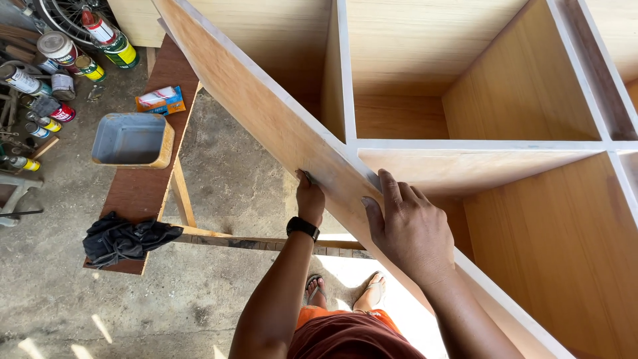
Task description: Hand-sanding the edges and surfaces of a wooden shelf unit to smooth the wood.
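A large plywood cabinet (266, 100) with several open compartments and pale-edged dividers fills the right and top of the view. My left hand (309, 199), with a black watch on the wrist, presses a small dark piece, likely sandpaper, against the cabinet's outer side panel. My right hand (409, 226) rests flat on the cabinet's front edge, fingers spread, just right of the left hand. My feet in sandals stand on the concrete floor below.
A brown wooden bench (143, 193) at left carries a grey-lined rectangular tub (133, 139), a small orange and blue packet (161, 100) and a black cloth (126, 239). Several paint cans and spray cans (56, 56) crowd the upper left floor.
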